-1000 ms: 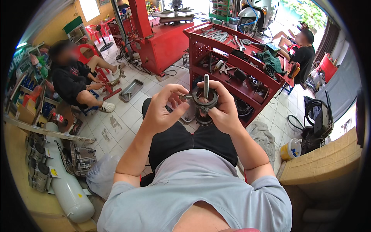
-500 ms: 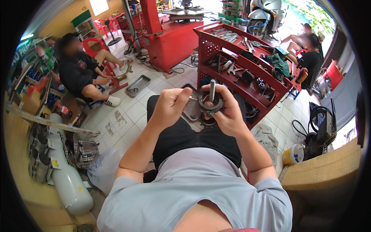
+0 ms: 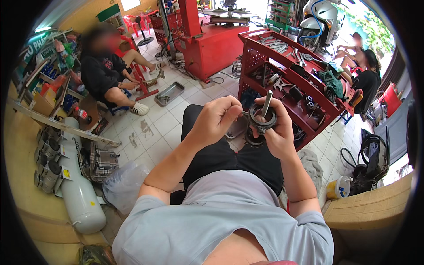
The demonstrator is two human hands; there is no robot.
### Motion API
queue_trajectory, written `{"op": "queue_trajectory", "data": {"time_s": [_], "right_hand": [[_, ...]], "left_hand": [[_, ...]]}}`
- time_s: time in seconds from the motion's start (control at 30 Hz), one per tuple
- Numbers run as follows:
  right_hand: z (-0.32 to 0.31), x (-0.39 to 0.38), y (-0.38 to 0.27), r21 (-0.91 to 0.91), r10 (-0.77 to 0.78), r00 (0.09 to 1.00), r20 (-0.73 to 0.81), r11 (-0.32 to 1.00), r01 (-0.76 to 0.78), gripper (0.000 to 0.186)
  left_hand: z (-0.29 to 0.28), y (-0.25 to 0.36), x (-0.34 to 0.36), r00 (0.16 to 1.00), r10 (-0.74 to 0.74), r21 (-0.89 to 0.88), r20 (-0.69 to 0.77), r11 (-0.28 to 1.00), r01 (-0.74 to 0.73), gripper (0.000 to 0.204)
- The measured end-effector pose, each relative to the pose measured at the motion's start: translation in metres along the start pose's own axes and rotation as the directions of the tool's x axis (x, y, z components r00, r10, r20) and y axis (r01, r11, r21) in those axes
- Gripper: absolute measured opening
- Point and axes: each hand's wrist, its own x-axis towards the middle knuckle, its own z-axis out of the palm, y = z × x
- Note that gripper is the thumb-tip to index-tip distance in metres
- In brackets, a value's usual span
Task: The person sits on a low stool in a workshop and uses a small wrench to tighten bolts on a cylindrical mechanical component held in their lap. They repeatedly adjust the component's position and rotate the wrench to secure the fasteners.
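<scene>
Right hand gripping dark ring, rod pointing up, leaning slightly right, left hand curled, contents unclear

Dull mtl ring, smooth mtl rod

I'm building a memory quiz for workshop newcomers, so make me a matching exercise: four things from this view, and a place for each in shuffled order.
Things:
1. dark ring-shaped part
2. green cloth
3. shallow metal tray
4. pale cylindrical tank

Places:
A. on the floor tiles, near a white shoe
B. at the left, beside a checked bag
C. held in the right hand
D. on the red tool trolley

Right pairs: 1-C, 2-D, 3-A, 4-B
</scene>
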Motion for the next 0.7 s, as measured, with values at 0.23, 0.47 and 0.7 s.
{"op": "queue_trajectory", "data": {"time_s": [0.23, 0.47, 0.7], "right_hand": [[-0.004, 0.002, 0.004, 0.096, -0.031, 0.999, -0.009, 0.995, 0.032, 0.031], [-0.004, 0.005, 0.001, 0.131, -0.034, 0.999, -0.009, 0.991, 0.035, 0.034], [-0.008, 0.006, -0.001, 0.087, -0.032, 0.999, -0.034, 0.996, 0.035, 0.031]], "left_hand": [[0.006, -0.015, -0.002, 0.999, -0.031, -0.263, 0.044, 0.964, 0.041, 0.06], [0.037, -0.019, -0.009, 0.994, -0.053, -0.63, 0.093, 0.77, 0.1, 0.066], [0.057, -0.02, -0.012, 0.994, -0.052, -0.823, 0.094, 0.558, 0.107, 0.035]]}}
